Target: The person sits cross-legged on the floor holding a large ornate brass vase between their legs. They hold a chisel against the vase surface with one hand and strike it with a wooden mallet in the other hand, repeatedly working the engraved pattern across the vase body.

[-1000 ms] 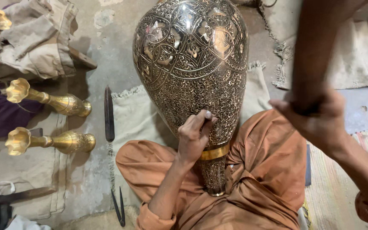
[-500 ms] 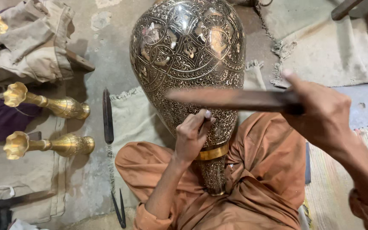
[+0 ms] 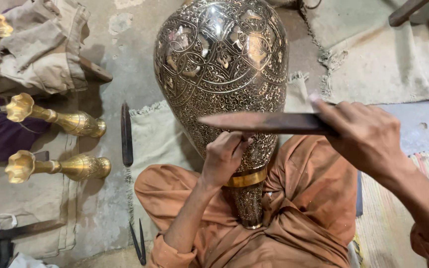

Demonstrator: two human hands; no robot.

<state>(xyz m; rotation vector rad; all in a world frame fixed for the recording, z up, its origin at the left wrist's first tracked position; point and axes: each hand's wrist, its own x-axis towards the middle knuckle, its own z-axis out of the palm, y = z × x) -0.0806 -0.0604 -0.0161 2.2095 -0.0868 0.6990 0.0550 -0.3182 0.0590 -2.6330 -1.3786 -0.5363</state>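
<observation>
While the left hand (image 3: 223,158) steadies the engraved vase (image 3: 222,74), the right hand (image 3: 361,136) holds a flat tool (image 3: 266,122).

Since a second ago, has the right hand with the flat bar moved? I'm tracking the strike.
Yes. The right hand has swung the flat bar down from upright to level, across the engraved vase, just above the left hand.
</observation>
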